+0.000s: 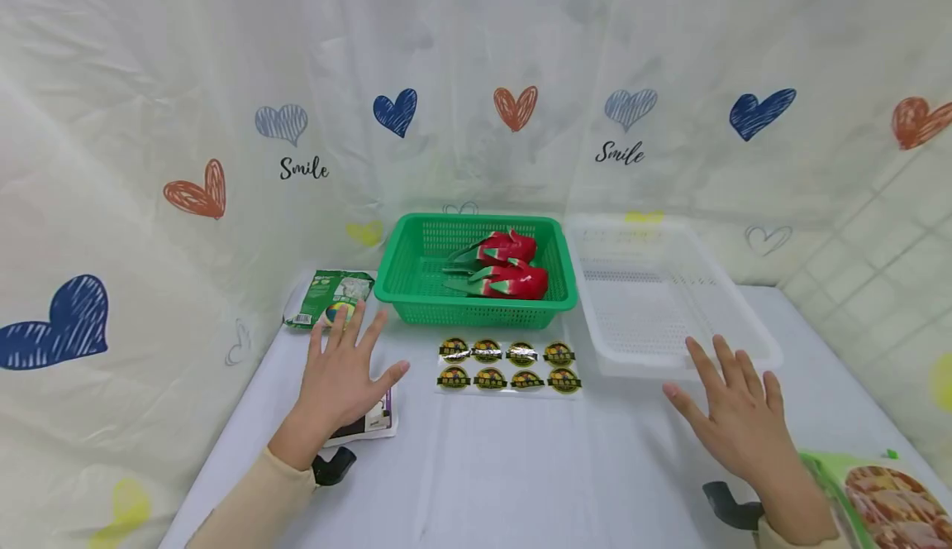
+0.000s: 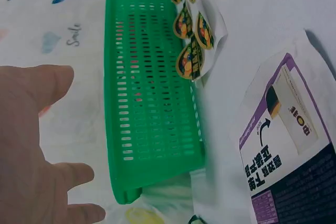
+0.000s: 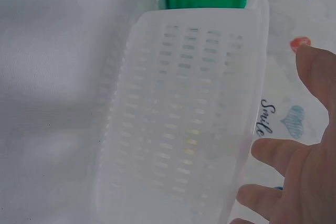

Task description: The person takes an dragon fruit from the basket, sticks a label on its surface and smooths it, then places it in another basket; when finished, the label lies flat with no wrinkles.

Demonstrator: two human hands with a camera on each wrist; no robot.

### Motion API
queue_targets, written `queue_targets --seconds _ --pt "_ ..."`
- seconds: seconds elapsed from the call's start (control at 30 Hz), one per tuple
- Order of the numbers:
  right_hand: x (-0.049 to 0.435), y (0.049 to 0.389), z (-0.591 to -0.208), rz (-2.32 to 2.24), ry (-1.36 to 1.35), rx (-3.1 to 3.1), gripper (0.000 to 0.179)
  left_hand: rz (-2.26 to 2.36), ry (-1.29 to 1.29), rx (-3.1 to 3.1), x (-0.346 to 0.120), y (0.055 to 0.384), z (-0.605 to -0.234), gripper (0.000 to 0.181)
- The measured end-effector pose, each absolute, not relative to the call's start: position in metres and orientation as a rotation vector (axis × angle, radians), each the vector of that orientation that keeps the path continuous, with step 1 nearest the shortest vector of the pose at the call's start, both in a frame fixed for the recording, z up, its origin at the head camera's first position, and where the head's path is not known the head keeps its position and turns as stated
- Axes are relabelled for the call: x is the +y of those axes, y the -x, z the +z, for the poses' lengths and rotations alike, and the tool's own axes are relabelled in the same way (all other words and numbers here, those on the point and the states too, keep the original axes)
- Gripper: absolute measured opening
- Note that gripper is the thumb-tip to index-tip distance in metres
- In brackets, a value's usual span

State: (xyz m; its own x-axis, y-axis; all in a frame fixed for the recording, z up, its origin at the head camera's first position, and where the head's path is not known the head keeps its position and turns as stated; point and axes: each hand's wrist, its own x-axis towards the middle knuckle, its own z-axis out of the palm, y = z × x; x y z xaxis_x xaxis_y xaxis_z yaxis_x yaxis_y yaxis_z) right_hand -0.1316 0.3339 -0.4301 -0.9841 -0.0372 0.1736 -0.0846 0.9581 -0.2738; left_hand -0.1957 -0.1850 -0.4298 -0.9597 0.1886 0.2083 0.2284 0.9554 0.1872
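My left hand (image 1: 340, 379) is spread with straight fingers above a white and purple packet (image 1: 379, 418), holding nothing. Just beyond its fingertips lies a green packet (image 1: 327, 297). On the right, my other hand (image 1: 744, 417) is also spread and holds nothing, near the front rim of a white plastic basket (image 1: 673, 365). A green plastic basket (image 1: 476, 313) stands at the back middle with two red dragon fruits (image 1: 521, 282) in it; their tips are green. In front of it lies a clear sheet of round fruit stickers (image 1: 509, 367).
A green-edged bag with a meat picture (image 1: 892, 499) lies at the front right, partly cut off. White table cloth (image 1: 506, 466) spreads between the hands. A curtain printed with hearts (image 1: 461, 61) hangs behind and at both sides.
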Motion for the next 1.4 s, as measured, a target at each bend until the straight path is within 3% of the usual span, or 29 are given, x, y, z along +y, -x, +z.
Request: queue_targets --seconds 0.33,0.67,1.4 --pt "0.327 0.15 -0.421 0.419 -0.161 -2.908 0.08 -1.237 0.249 -2.965 -0.183 0.224 -0.433 0.073" --pt "0.299 0.192 -0.39 0.446 -0.326 -2.977 0.08 -2.188 0.197 -2.721 -0.168 0.268 -0.436 0.063" --pt "0.175 0.342 -0.361 0.424 -0.616 -3.245 0.083 -2.536 -0.068 -2.305 -0.136 0.299 -0.459 0.055"
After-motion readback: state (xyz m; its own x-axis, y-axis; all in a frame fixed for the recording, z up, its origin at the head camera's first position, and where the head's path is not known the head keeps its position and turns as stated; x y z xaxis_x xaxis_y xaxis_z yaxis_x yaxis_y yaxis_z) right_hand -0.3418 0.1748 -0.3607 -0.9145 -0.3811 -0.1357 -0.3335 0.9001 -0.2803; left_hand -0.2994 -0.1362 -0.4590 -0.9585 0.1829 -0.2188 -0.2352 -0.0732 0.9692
